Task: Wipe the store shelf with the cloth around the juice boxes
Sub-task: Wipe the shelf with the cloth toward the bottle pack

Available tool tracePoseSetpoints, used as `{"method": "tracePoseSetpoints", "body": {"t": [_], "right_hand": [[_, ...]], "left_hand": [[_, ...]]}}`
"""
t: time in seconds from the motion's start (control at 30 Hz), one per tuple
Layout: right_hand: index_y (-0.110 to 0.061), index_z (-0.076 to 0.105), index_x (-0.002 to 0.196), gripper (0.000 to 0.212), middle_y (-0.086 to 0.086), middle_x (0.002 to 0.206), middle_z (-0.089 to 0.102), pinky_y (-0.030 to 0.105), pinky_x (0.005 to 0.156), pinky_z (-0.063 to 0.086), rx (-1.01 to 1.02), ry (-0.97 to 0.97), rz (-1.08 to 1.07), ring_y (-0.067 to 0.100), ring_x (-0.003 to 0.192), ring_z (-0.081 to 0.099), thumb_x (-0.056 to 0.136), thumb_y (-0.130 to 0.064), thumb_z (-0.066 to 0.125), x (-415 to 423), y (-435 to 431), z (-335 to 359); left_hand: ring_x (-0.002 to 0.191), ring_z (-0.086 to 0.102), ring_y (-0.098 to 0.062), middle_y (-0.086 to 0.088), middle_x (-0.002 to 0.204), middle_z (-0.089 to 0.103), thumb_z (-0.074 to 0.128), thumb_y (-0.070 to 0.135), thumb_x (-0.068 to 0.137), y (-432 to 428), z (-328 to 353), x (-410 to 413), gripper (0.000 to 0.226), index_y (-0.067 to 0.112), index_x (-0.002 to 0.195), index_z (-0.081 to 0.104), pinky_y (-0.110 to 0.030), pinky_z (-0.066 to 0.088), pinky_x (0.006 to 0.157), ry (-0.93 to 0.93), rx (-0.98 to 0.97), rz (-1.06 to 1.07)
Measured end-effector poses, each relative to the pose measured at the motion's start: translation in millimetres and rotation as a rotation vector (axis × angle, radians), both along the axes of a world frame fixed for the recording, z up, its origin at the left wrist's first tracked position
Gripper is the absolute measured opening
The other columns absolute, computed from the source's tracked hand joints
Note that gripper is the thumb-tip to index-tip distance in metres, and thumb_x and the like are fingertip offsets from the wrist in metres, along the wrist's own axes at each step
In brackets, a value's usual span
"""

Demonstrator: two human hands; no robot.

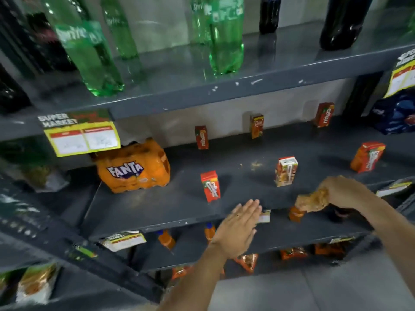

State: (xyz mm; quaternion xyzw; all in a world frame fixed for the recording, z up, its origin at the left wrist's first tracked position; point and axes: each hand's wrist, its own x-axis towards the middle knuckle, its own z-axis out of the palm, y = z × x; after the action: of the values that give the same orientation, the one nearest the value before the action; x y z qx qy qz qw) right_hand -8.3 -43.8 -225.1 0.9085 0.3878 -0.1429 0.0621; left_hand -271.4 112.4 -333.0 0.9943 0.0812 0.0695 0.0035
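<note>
The dark grey store shelf (pixel 157 198) holds several small juice boxes standing apart: a red one (pixel 210 186) near the front, a white-topped one (pixel 286 171) to its right, an orange one (pixel 367 157) at the right, and three along the back wall (pixel 201 137), (pixel 256 126), (pixel 324 114). My right hand (pixel 343 191) is shut on a bunched tan cloth (pixel 313 200) hanging just past the shelf's front edge on the right. My left hand (pixel 238 227) hovers flat and open, fingers together, over the front edge below the red box.
An orange Fanta multipack (pixel 133 168) sits at the shelf's left end. Green bottles (pixel 94 57) and dark bottles (pixel 343 21) stand on the shelf above. A yellow price tag (pixel 82 136) hangs from that upper edge. Orange bottles (pixel 166 239) and snack packets fill lower shelves. A blue pack (pixel 395 113) sits far right.
</note>
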Motion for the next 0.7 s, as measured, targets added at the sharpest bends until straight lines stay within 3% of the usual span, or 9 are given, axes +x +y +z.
{"method": "tracePoseSetpoints", "body": {"t": [0.07, 0.13, 0.2, 0.3, 0.4, 0.53, 0.7], "right_hand": [[-0.021, 0.074, 0.084, 0.016, 0.000, 0.096, 0.072, 0.039, 0.082, 0.053, 0.063, 0.106, 0.118, 0.020, 0.089, 0.067, 0.084, -0.022, 0.058, -44, 19, 20], [-0.023, 0.076, 0.093, 0.021, -0.001, 0.100, 0.074, 0.037, 0.083, 0.053, 0.171, 0.201, 0.223, 0.020, 0.093, 0.068, 0.085, -0.018, 0.057, -84, 47, 30], [-0.023, 0.074, 0.107, 0.030, 0.002, 0.112, 0.072, 0.036, 0.085, 0.053, 0.230, 0.205, 0.272, 0.023, 0.100, 0.067, 0.087, -0.013, 0.054, -109, 82, 34], [-0.014, 0.070, 0.109, 0.029, 0.012, 0.118, 0.068, 0.037, 0.081, 0.050, 0.199, 0.041, 0.234, 0.033, 0.106, 0.065, 0.090, -0.020, 0.048, -121, 139, 34], [-0.008, 0.063, 0.121, 0.034, 0.016, 0.126, 0.063, 0.044, 0.092, 0.051, 0.239, -0.032, 0.114, 0.037, 0.115, 0.060, 0.091, -0.011, 0.046, -122, 182, 28], [-0.012, 0.059, 0.128, 0.037, 0.012, 0.130, 0.061, 0.044, 0.094, 0.050, 0.162, -0.015, 0.076, 0.033, 0.118, 0.060, 0.093, -0.010, 0.050, -124, 201, -2], [-0.005, 0.062, 0.117, 0.034, 0.015, 0.121, 0.065, 0.040, 0.086, 0.054, 0.128, -0.097, 0.132, 0.034, 0.111, 0.062, 0.092, -0.001, 0.041, -140, 169, -38]], "left_hand": [[0.146, 0.020, -0.019, -0.006, 0.158, 0.024, 0.041, 0.024, 0.097, 20, 3, -29, 0.054, 0.010, 0.148, 0.030, -0.041, 0.016, 0.119, -0.012, 0.014, -0.017], [0.139, 0.037, -0.023, -0.007, 0.150, 0.041, 0.051, 0.021, 0.092, 36, 3, -53, 0.046, 0.010, 0.137, 0.050, -0.043, 0.029, 0.114, -0.077, -0.005, 0.022], [0.135, 0.043, -0.023, -0.006, 0.146, 0.047, 0.051, 0.023, 0.091, 50, 1, -74, 0.042, 0.012, 0.132, 0.056, -0.043, 0.031, 0.114, -0.120, -0.020, 0.144], [0.139, 0.037, -0.022, -0.005, 0.148, 0.044, 0.031, 0.033, 0.097, 66, -5, -100, 0.051, 0.011, 0.138, 0.049, -0.042, 0.018, 0.116, -0.112, 0.000, 0.406], [0.147, 0.014, -0.023, -0.008, 0.158, 0.022, 0.013, 0.046, 0.097, 83, -9, -114, 0.066, 0.007, 0.149, 0.026, -0.043, 0.008, 0.120, -0.027, -0.021, 0.597], [0.147, 0.013, -0.025, -0.010, 0.159, 0.017, 0.011, 0.055, 0.097, 90, -16, -112, 0.072, 0.007, 0.151, 0.019, -0.047, 0.018, 0.118, 0.025, -0.021, 0.624], [0.148, 0.005, -0.023, -0.007, 0.161, 0.009, 0.006, 0.058, 0.097, 93, -23, -113, 0.073, 0.010, 0.152, 0.010, -0.044, 0.012, 0.119, 0.032, -0.006, 0.627]]}}
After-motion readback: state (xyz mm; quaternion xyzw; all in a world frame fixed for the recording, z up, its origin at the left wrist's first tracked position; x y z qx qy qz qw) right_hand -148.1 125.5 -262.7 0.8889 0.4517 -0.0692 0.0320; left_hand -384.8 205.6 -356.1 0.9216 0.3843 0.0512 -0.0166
